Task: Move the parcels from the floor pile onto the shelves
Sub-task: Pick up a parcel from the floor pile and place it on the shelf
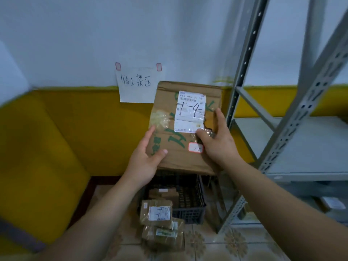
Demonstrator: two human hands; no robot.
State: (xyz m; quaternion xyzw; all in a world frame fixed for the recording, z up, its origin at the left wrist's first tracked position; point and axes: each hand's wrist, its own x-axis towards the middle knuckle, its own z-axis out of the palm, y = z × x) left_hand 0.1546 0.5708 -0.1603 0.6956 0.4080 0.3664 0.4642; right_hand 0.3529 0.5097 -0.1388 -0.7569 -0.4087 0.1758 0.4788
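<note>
I hold up a brown cardboard parcel with green print and a white label marked "1-4", chest-high before the wall. My left hand grips its lower left edge, thumb on the front face. My right hand grips its right side, thumb on the label's lower corner. Below, on the tiled floor, lies a small taped parcel with a white label, stacked on another parcel. A grey metal shelf stands to the right, its board bare.
A black plastic crate with more boxes inside sits on the floor under the held parcel. A handwritten paper sign is taped to the wall. The shelf's slotted uprights rise close on the right. A lower shelf holds a box.
</note>
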